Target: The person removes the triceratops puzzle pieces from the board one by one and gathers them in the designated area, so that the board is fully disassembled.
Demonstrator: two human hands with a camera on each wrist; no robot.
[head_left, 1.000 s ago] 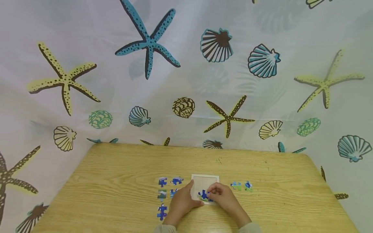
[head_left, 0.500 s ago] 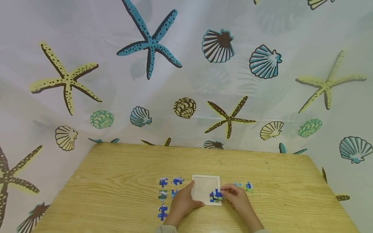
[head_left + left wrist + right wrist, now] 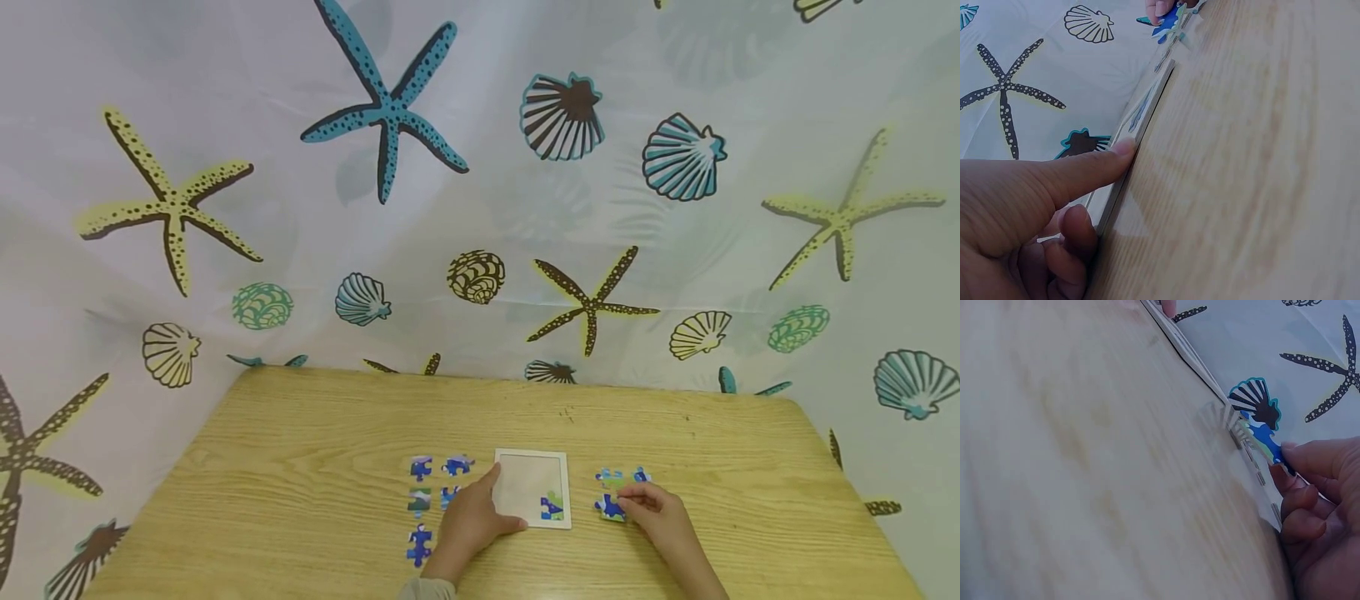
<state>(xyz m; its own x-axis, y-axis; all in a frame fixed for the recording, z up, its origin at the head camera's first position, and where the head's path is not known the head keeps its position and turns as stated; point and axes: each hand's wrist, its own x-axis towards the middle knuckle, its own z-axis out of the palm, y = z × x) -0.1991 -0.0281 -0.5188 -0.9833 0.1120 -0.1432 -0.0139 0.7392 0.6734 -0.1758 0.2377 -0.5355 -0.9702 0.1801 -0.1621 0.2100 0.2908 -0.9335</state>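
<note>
A square wooden puzzle tray (image 3: 516, 487) with a pale rim lies mid-table. My left hand (image 3: 471, 525) grips its left side, and in the left wrist view the thumb (image 3: 1094, 167) presses on the near rim above curled fingers. One blue and green jigsaw piece (image 3: 552, 507) sits inside the tray's near right corner. Right of the tray, my right hand (image 3: 662, 515) pinches another blue jigsaw piece (image 3: 610, 507) between thumb and fingers. The right wrist view shows this piece (image 3: 1263, 439) tilted, its blue, white and green face visible.
Loose jigsaw pieces lie left of the tray, including a blue one (image 3: 419, 546) at the front and one (image 3: 455, 465) partly behind the left hand's line. Two more pieces (image 3: 611, 477) lie beyond the right hand. A shell-print cloth (image 3: 420, 225) hangs around the wooden table (image 3: 315, 467).
The right hand has lifted a blue piece from over the tray's near right corner and carried it right, out past the rim. The left hand keeps its place on the tray.
</note>
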